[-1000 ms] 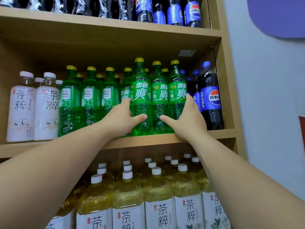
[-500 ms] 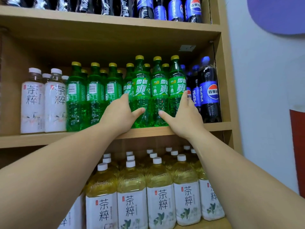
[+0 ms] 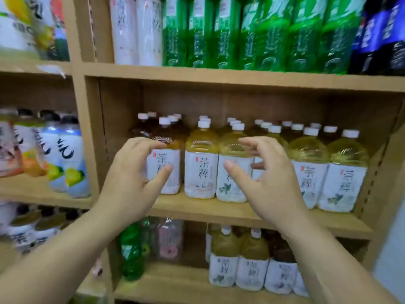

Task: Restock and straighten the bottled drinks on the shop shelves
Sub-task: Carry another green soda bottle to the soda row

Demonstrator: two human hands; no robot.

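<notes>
Both hands are raised in front of the middle shelf (image 3: 219,212), where a row of tea bottles (image 3: 201,170) with white caps and white labels stands upright. The left hand (image 3: 131,178) has its fingers (image 3: 151,144) curled and spread apart, empty, in front of the darker bottle (image 3: 167,165) at the row's left end. The right hand (image 3: 269,181) is likewise spread and empty before the yellow bottles. Green bottles (image 3: 269,36) fill the shelf above

We see tea bottles (image 3: 201,170) in rows on middle shelf (image 3: 219,210); our left hand (image 3: 131,178) and right hand (image 3: 269,181) before them; soda bottles (image 3: 269,34) on shelf above
</notes>
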